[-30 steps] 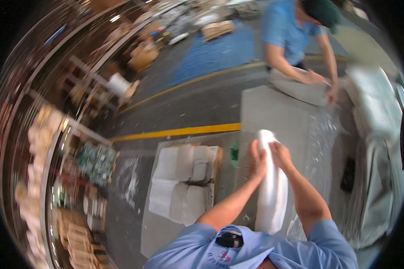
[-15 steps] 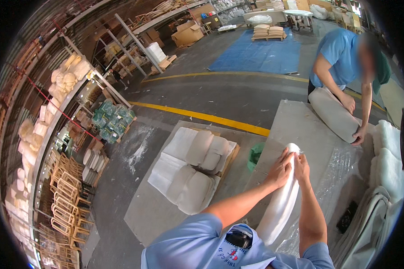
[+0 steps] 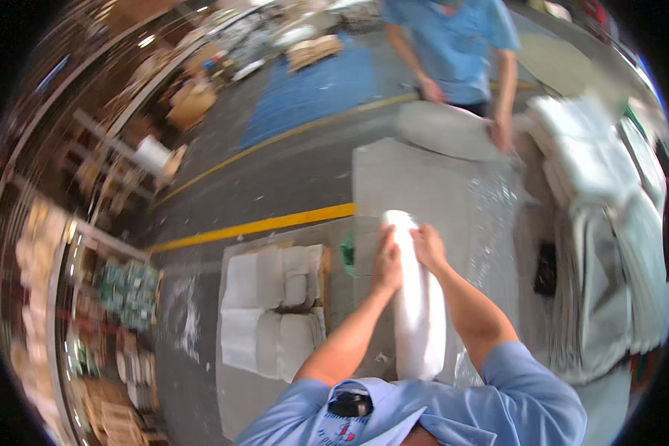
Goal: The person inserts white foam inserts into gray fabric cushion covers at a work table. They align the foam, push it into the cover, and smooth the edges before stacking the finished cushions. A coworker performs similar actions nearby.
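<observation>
A long white padded cushion (image 3: 418, 334) stands on edge between my hands, its near end by my shirt and its rounded far end over the grey worktable (image 3: 375, 175). Along its left side, near the far end, my left hand (image 3: 389, 260) presses with the fingers closed on it. My right hand (image 3: 428, 249) grips the opposite side, thumb toward the top edge. Across the table a co-worker (image 3: 453, 56) in a blue shirt has both hands on a flat grey cushion (image 3: 450, 134); those hands are blurred.
On the right are piles of white padding (image 3: 583, 145) and grey covers (image 3: 595, 282), with a small black object (image 3: 545, 269) beside them. Clear plastic film (image 3: 492, 223) lies on the table. To the left, stacked cushions (image 3: 271, 342) sit low on a pallet, near a green bag (image 3: 347, 253).
My view has swung to the right. The white cushion, held in both hands throughout, now points more straight ahead. The co-worker stands more upright, the grey cushion lying across the table's far end.
</observation>
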A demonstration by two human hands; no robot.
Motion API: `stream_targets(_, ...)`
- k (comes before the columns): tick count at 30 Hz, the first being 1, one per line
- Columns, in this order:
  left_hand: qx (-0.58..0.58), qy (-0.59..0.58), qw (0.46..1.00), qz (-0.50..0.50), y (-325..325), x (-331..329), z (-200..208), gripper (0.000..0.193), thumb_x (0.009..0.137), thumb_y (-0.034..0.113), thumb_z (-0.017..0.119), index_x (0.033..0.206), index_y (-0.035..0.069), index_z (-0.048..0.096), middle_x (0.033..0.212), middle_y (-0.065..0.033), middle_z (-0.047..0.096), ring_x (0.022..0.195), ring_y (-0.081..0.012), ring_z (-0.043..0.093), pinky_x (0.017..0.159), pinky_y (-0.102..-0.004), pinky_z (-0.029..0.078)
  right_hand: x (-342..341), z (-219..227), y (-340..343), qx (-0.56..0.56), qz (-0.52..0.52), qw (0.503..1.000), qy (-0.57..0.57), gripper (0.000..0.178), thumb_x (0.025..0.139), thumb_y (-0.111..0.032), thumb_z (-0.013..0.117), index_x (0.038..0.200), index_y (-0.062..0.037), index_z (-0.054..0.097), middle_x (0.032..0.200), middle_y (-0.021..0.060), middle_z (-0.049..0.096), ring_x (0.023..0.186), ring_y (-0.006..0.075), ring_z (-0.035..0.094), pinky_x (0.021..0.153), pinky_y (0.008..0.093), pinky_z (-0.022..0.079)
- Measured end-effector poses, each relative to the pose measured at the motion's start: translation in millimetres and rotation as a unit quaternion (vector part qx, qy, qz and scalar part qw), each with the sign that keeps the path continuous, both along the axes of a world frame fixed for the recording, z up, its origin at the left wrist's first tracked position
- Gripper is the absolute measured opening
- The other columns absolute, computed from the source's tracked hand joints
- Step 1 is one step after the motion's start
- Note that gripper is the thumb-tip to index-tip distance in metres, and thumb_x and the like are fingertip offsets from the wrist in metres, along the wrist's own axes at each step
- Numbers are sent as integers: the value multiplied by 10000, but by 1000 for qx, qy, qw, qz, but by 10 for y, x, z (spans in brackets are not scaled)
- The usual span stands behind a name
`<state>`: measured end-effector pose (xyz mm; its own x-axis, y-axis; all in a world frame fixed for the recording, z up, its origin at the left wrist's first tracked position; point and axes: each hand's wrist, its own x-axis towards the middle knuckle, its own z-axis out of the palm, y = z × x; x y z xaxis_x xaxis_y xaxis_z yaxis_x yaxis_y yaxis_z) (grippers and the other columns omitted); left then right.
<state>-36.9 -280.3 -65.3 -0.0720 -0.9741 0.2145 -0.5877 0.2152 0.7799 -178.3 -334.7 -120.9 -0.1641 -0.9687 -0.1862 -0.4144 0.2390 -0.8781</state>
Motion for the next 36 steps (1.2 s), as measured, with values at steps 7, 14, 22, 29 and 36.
stream_targets(7, 18, -23, 999, -28, 13, -144, 170, 559, 1156, 315, 320, 1660, 84, 396, 1772, -223, 216, 1649, -368, 191, 1333, -458, 199, -393, -20, -43, -4, -52, 998, -31, 421, 1072, -415, 568, 1126, -27, 722, 1073, 279, 758, 1052, 460, 722, 943, 533, 539)
stream_targets(14, 48, -35, 998, 4, 121, -1, 128, 560, 1143, 293, 327, 1652, 73, 409, 1771, -223, 225, 1648, -368, 196, 1331, -457, 200, 166, 642, -156, 44, 57, 997, -6, 576, 1081, -517, 496, 1138, -26, 792, 1146, 248, 773, 1123, 446, 724, 1008, 525, 555)
stream_targets(22, 48, -25, 999, -2, 69, 79, 42, 542, 1126, 239, 364, 1629, 55, 447, 1752, -216, 285, 1639, -362, 232, 1325, -441, 218, 90, 368, -65, 33, 63, 997, 38, 465, 1074, -417, 539, 1134, -38, 801, 1118, 234, 782, 1093, 438, 735, 966, 532, 573)
stream_targets(29, 112, 216, 967, 79, -300, 360, -29, 460, 1119, 236, 522, 1534, 45, 574, 1280, -95, 653, 1160, -233, 628, 1037, -383, 496, 82, 311, 89, 43, 38, 997, 42, 428, 1057, -362, 540, 1059, -21, 798, 1075, 250, 779, 1059, 439, 740, 947, 543, 575)
stream_targets(36, 113, 1, 981, 160, -755, 253, -81, 502, 1053, 267, 595, 1519, 81, 589, 1114, -95, 690, 973, -225, 656, 898, -382, 537, -2, 198, 203, 29, 20, 999, 24, 394, 1040, -324, 550, 1058, -2, 778, 1084, 284, 760, 1052, 479, 722, 956, 553, 564)
